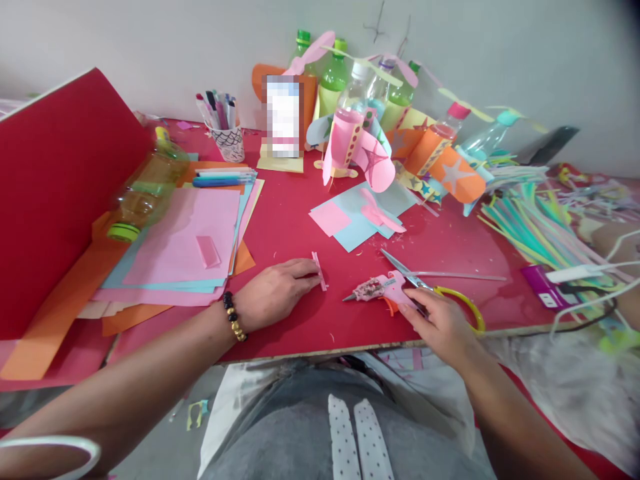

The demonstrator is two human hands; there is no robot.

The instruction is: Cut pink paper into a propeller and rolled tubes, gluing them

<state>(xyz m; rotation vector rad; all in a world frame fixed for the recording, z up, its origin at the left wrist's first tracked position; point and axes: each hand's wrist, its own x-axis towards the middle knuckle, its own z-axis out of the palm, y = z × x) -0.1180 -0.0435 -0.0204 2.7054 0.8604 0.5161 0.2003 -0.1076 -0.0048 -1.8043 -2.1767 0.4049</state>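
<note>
My left hand (274, 293) rests low over the red table, its fingers closed on a narrow folded strip of pink paper (319, 272). To the right, my right hand (440, 320) grips the handle of a pink glue gun (380, 287), whose nozzle points left. Just behind the glue gun lie scissors (463, 303) with yellow handles, partly covered by my right hand. A clear glue stick (460, 275) reaches right from the back of the gun. Farther back, pink and blue paper pieces (355, 220) lie flat with a pink paper propeller (380, 212) on them.
Decorated plastic-bottle planes (347, 133) stand along the wall. Coloured paper sheets (185, 227), a lying bottle (150, 183) and a cup of pens (229, 140) are at left. Plastic straws (530, 227) and a purple box with white cables (543, 288) sit at right.
</note>
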